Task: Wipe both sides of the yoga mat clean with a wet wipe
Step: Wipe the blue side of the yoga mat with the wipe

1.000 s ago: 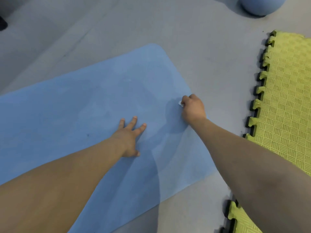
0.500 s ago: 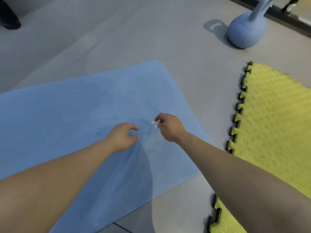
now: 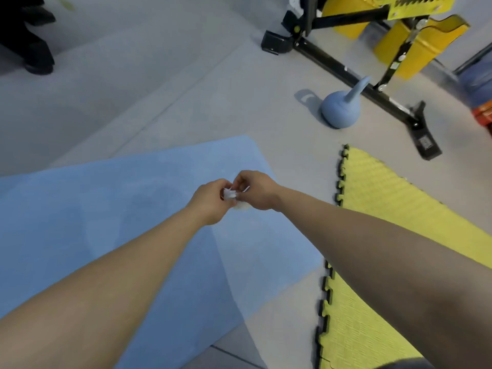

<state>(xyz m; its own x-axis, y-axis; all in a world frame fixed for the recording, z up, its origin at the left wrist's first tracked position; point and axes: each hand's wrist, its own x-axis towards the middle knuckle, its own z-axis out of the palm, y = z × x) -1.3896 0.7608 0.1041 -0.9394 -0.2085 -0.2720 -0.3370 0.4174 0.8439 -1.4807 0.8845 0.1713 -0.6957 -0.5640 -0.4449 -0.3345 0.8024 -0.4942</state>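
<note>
Two hands meet above a blue yoga mat [image 3: 106,209] lying flat on the floor, long axis running left; left hand [image 3: 210,202] and right hand [image 3: 255,190] both pinch a crumpled wet wipe [image 3: 229,194] between them, mat directly beneath.

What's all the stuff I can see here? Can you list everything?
yoga mat: one, blue, flat on the floor, left
wet wipe: one, white, bunched between both hands
foam tiles: yellow with black edging, right
kettlebell: one, pale blue, beyond the tiles
equipment frame: one, black and yellow, top right
dark shoe: top left
floor: grey
left hand: pinches the wipe
right hand: pinches the wipe
</note>
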